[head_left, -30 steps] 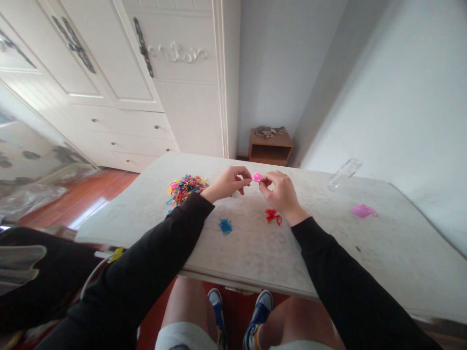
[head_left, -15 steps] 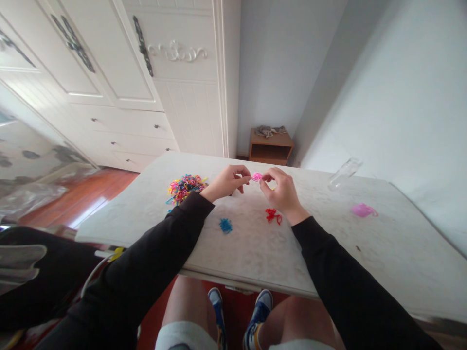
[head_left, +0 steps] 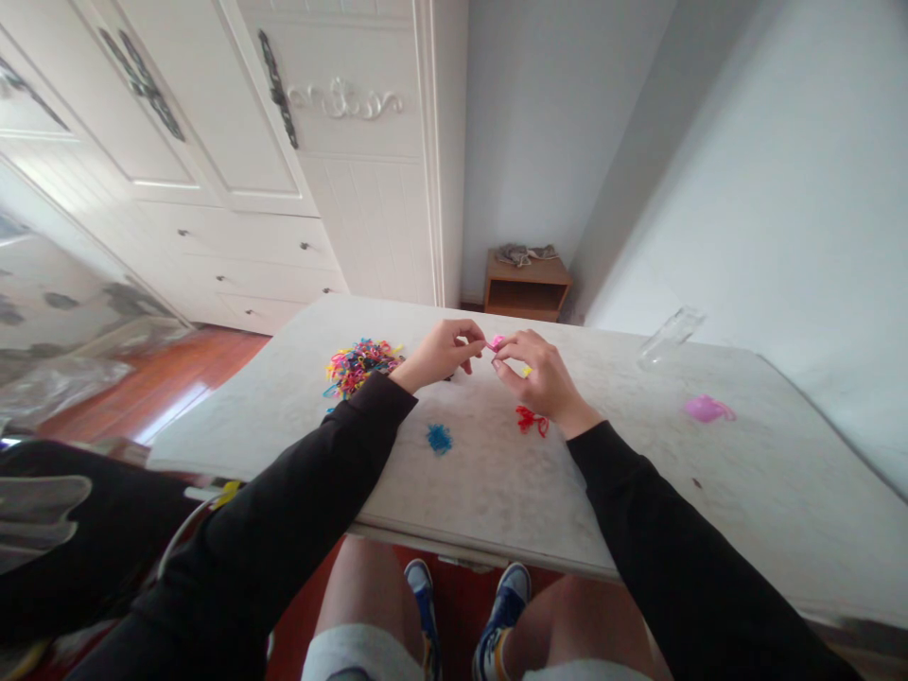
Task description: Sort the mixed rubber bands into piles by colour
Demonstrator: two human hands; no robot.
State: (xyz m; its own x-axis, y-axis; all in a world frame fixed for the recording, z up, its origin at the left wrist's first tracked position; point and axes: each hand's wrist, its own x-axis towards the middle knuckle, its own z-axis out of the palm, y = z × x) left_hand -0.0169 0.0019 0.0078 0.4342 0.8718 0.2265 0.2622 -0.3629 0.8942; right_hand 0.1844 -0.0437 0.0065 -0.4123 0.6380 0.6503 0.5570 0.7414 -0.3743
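Small rubber bands lie on the pale tabletop, sorted partly by colour. Between my two hands is a small clump of pink rubber bands (head_left: 497, 341), partly hidden behind my fingers. With thumb and forefinger pinched, my left hand (head_left: 454, 350) holds a pink band at the clump's left side. My right hand (head_left: 537, 372) has its curled fingertips on the pink bands from the right. A bit of yellow bands (head_left: 527, 372) shows behind the right hand. Red rubber bands (head_left: 531, 421) lie just below that hand, and blue rubber bands (head_left: 439, 439) lie nearer me.
A mixed pile of coloured rubber bands (head_left: 360, 365) sits left of my left forearm. On the right stand a clear glass container (head_left: 671, 338) and a pink pouch-like item (head_left: 706, 409). The table (head_left: 482, 511) meets the wall at right. A small brown cabinet (head_left: 529, 284) stands beyond it.
My right hand has shifted slightly left, its fingers now covering more of the pink bands. The left hand has stayed almost in place.
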